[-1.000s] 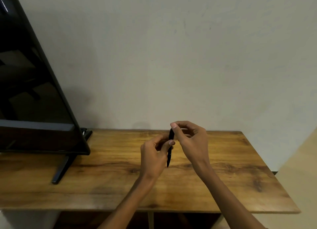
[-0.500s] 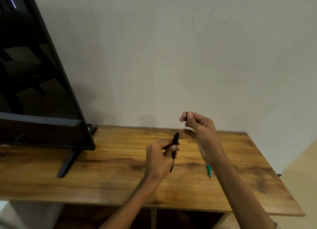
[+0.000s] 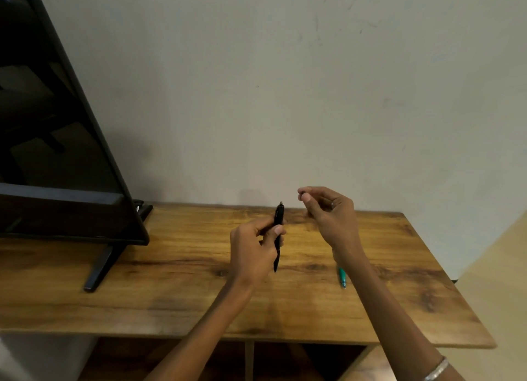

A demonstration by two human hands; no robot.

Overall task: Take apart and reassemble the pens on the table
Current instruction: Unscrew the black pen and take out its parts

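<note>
My left hand [image 3: 252, 248] grips a black pen [image 3: 278, 235] nearly upright above the wooden table [image 3: 182, 278], its tip pointing down and a small stub showing at its top end. My right hand [image 3: 328, 212] is raised to the right of the pen, apart from it, with thumb and fingertips pinched on a tiny dark piece [image 3: 302, 194] that is mostly hidden. A green pen [image 3: 342, 276] lies flat on the table under my right forearm, only its lower part showing.
A black flat screen [image 3: 57, 141] on a stand leg [image 3: 99, 266] fills the left side of the table. A plain wall rises right behind the table's far edge. The table's right edge drops off near my right forearm.
My right hand has pulled away from the top of the black pen, up and to the right, with a small piece pinched in it. The left hand kept hold of the pen.
</note>
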